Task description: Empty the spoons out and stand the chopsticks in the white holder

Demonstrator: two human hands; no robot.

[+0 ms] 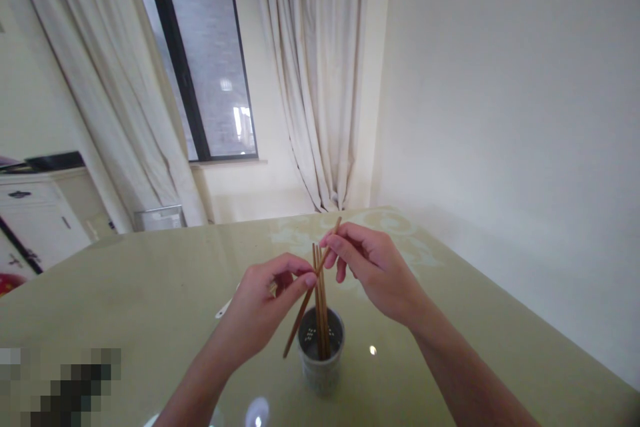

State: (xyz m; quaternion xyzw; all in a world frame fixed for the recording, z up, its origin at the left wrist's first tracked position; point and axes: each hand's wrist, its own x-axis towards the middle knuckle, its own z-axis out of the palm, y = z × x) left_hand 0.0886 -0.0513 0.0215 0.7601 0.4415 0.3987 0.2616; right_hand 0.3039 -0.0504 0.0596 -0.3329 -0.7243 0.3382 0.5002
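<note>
My left hand (273,297) pinches a brown chopstick (303,315) near its middle. The chopstick slants from lower left to upper right, and my right hand (373,263) grips its upper end between thumb and fingers. Just below both hands stands a grey, round chopstick holder (321,373) with small holes in its inner wall. Several chopsticks (321,327) stand upright in it, close together. The slanted chopstick is outside the holder, its lower tip to the left of the rim. Behind my left hand, a white object (223,311) is mostly hidden.
A glossy greenish table (150,293) lies under everything, with its right edge along a white wall (525,113). Beyond it are curtains (320,80), a dark-framed window (207,60) and a white cabinet (45,207) at the left. The lower left corner is pixelated.
</note>
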